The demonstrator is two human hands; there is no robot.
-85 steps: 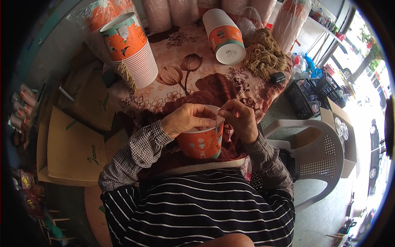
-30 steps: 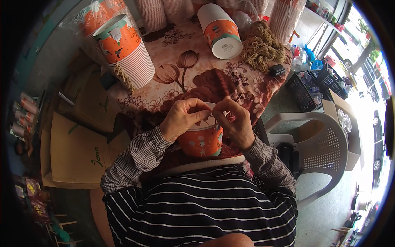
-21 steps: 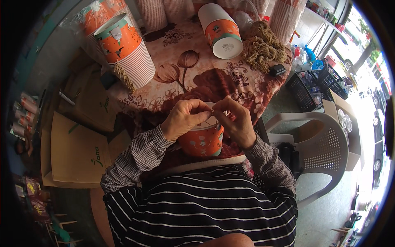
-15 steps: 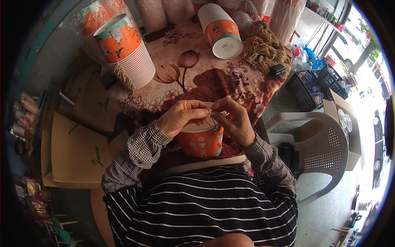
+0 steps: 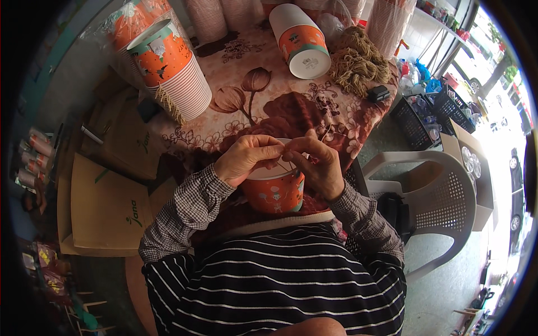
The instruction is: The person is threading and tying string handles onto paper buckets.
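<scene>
Both of my hands meet over an orange-printed paper bucket (image 5: 273, 196) standing upright at the table's near edge. My left hand (image 5: 249, 158) is closed in a pinch, thumb against forefinger. Its fingertips nearly touch those of my right hand (image 5: 318, 162), which is closed in a pinch too. Between them runs a thin cord (image 5: 286, 164) over the bucket's mouth. Its ends are too fine to make out. My fingers hide part of the bucket's rim.
A flowered cloth covers the table (image 5: 235, 106). At left leans a stack of paper buckets (image 5: 179, 84) with tan strands hanging off it. Toward the back lie another bucket stack (image 5: 302, 45) and a tan cord bundle (image 5: 358, 61). A plastic chair (image 5: 431, 201) stands right, cardboard boxes (image 5: 109, 204) left.
My right hand has shifted slightly, its forefinger now straighter and nearer my left fingertips. The pale bit of cord beside its fingers no longer shows. My left hand has barely moved.
</scene>
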